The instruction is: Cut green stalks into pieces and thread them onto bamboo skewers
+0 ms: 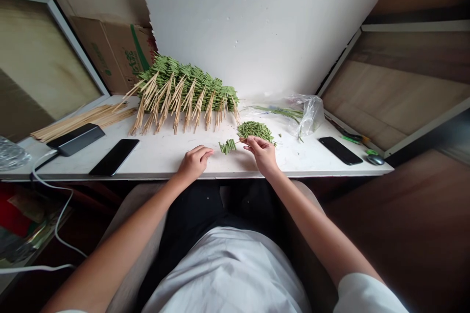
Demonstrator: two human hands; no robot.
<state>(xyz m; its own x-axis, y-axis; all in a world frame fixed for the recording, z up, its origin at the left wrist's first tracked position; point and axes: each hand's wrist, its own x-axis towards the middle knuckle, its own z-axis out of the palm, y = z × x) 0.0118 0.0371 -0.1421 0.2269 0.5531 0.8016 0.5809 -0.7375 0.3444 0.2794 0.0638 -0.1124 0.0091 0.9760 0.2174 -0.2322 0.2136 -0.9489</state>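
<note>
My right hand (261,154) pinches a thin wooden skewer. Several short green bean pieces (227,146) are threaded side by side on its left end, just above the tabletop. To the left, apart from the skewer, my left hand (197,160) has thumb and fingers pressed together; whatever they may hold is too small to tell. Just behind my right hand lies a heap of loose cut green bean pieces (255,129). Farther back is a big stack of filled bean skewers (191,90), their bare stick ends pointing toward me.
Bare skewers (82,120) lie at the left, behind a dark box-shaped device (76,139) and a phone (114,157). A plastic bag (312,112) with long beans (281,110), another phone (340,150) and a mouse (375,159) are at the right. A white board (257,24) stands behind.
</note>
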